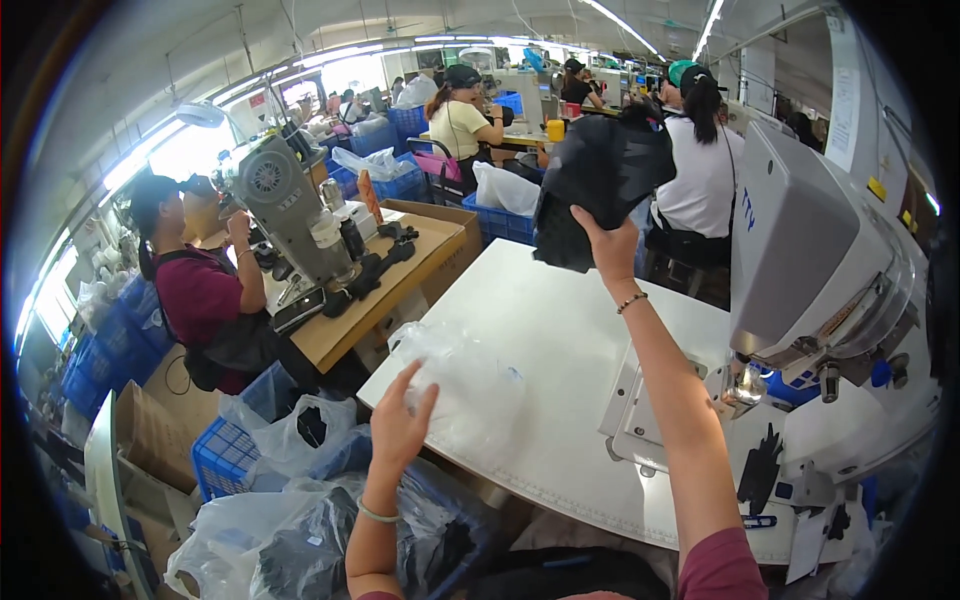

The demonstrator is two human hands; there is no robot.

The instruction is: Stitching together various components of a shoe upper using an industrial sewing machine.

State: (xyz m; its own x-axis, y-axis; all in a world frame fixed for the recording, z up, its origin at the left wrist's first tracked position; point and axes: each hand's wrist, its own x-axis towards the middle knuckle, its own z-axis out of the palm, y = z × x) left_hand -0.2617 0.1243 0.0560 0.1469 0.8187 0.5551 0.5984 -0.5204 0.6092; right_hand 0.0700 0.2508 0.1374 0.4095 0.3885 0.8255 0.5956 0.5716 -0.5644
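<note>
My right hand (608,245) is raised beyond the far edge of the white table (560,400), closed on a floppy bundle of black fabric (600,175). Its fingers are partly hidden behind the bundle, which looks like several layers together. My left hand (402,420) hovers at the table's left edge with thumb and fingers apart, nothing held in it. Just beyond those fingers a crumpled clear plastic bag (470,385) lies on the tabletop. Whether the fingertips touch the bag I cannot tell.
On the right stands a large grey-white sewing machine (800,250). Beside its base lie a black glove-like piece (762,465) and a pen (758,521). Plastic bags (290,530) and a blue crate (222,455) sit at lower left. A co-worker (205,290) works at another machine.
</note>
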